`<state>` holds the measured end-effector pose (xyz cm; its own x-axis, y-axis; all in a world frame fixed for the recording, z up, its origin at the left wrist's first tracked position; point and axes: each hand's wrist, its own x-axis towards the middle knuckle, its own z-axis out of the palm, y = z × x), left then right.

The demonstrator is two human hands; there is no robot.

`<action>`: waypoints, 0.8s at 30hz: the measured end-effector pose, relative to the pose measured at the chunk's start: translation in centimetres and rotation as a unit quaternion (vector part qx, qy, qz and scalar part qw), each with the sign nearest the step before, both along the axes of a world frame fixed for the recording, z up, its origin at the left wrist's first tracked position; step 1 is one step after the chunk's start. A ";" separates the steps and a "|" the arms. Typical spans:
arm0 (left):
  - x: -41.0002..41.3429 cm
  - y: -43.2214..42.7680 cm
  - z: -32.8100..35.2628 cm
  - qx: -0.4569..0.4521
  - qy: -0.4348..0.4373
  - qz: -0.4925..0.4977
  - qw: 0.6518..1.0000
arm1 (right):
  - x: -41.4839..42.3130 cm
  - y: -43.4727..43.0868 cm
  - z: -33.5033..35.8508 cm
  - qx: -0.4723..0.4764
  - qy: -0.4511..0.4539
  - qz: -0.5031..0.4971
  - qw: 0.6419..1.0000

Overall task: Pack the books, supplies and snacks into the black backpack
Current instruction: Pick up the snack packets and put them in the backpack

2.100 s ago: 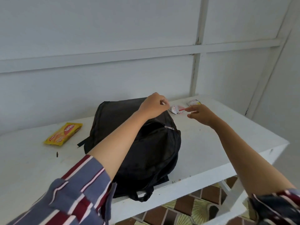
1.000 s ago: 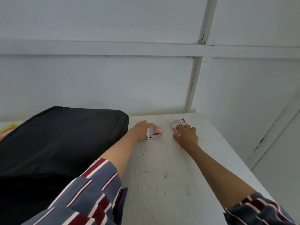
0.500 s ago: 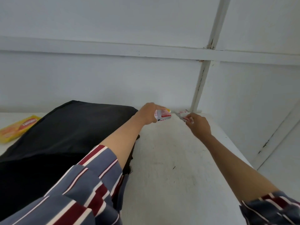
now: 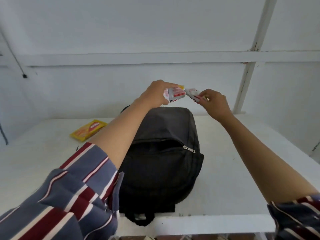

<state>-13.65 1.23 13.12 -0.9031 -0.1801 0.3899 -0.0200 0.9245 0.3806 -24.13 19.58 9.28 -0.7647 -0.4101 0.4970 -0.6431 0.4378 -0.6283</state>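
The black backpack (image 4: pixel 166 153) lies flat on the white table (image 4: pixel 233 179), its front pocket zip partly undone with the silver pull (image 4: pixel 189 149) at the right. Above its far end, my left hand (image 4: pixel 155 94) grips a small white and red snack packet (image 4: pixel 174 94). Just to the right, my right hand (image 4: pixel 214 103) pinches a second white and red packet (image 4: pixel 193 94). Both packets are lifted off the table and nearly touch. A yellow snack packet (image 4: pixel 89 129) lies on the table left of the backpack.
A white panelled wall (image 4: pixel 155 40) runs close behind the table. The table's front edge (image 4: pixel 207 224) lies near me, with the backpack's handle loop (image 4: pixel 140 219) hanging over it. Patterned floor tiles show below the edge.
Both hands have lifted their packets off the table's far right corner and carried them left, over the backpack's far end. The view has swung back so the whole backpack shows.
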 end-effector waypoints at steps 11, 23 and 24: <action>11.7 -6.5 -4.8 0.025 -0.020 0.000 0.999 | 10.3 -5.5 -1.6 0.069 -0.052 0.041 0.995; 11.5 -5.1 -7.6 -0.018 -0.093 -0.001 0.996 | 10.5 -2.7 -1.0 0.050 -0.036 -0.028 0.998; 11.4 -5.0 -7.5 -0.025 -0.082 0.003 0.996 | 10.7 -2.4 -0.8 0.041 -0.035 -0.020 0.998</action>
<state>-2.24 -3.80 5.58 -0.9544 -0.1696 0.2459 -0.0835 0.9418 0.3255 -13.40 17.20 8.51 -0.8132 -0.4158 0.4072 -0.5795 0.5134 -0.6329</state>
